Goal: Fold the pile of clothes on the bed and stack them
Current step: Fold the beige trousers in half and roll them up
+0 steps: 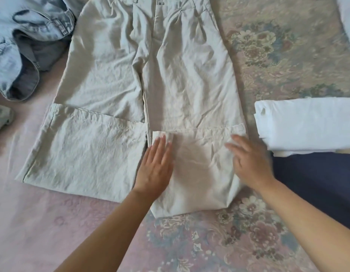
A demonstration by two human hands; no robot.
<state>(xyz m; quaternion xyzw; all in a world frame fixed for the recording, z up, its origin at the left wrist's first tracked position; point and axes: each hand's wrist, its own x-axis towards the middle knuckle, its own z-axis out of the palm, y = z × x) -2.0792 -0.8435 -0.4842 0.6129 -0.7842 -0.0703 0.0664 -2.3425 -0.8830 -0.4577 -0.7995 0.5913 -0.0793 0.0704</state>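
- Head view, looking down on the bed (52,222): beige trousers (150,75) spread flat, waistband at the far top edge, both leg ends already turned back up over the thighs.
- Long axis of the trousers running straight away from the body, waistband far, folded lower edge near.
- Left hand (156,165) lying flat on the folded-up right-side leg, close to the centre seam, fingers (160,146) straight and close together, pressing the cloth down, gripping nothing.
- Right hand (250,161) over the outer edge of that same leg panel, fingers spread and straight, a little blurred, nothing pinched; whether the palm touches the cloth, hard to tell.
- Both hands on the one leg, the right-side one; the other folded leg lying untouched just beside the left hand.
- Key relation for the coming move, as a judgement: trousers lying directly ahead of both hands, the near folded edge right under them, so a lengthwise fold would bring one leg across onto the other, and the right hand sits nearest that outer edge.
- Folded white garment (307,122) just beside the right hand, resting partly on a dark navy cloth (317,179), the makings of the stack.
- Crumpled denim (23,46) at the far left, well apart from the hands, still unfolded.
- Plenty of the task left: trousers half folded, denim waiting.
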